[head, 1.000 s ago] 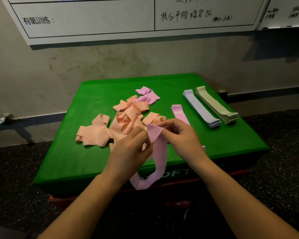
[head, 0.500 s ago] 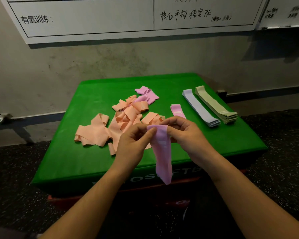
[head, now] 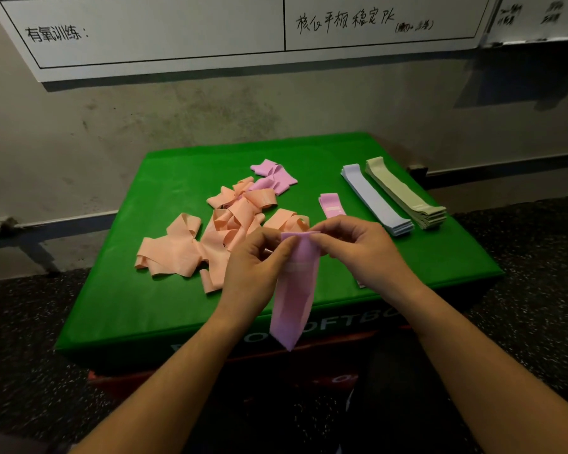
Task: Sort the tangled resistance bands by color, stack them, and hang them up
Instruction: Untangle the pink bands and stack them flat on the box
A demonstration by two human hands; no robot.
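Note:
A pink band (head: 295, 290) hangs flat and straight in front of the green box (head: 128, 309). My left hand (head: 253, 273) and my right hand (head: 364, 250) pinch its top edge from either side. Behind my hands lies a tangled heap of peach bands (head: 210, 244). More crumpled pink bands (head: 273, 176) sit at the far end of that heap. A flat pink band (head: 331, 206) lies behind my right hand. To the right stand a neat lilac stack (head: 374, 199) and a neat pale green stack (head: 404, 194).
The green box stands against a grey wall with a whiteboard (head: 164, 31) above it. Dark speckled floor (head: 30, 339) surrounds the box. The box's left part and near left corner are bare green.
The pink band was a twisted open loop a second ago; it now hangs flattened and straight. Both hands have shifted slightly closer together at its top edge.

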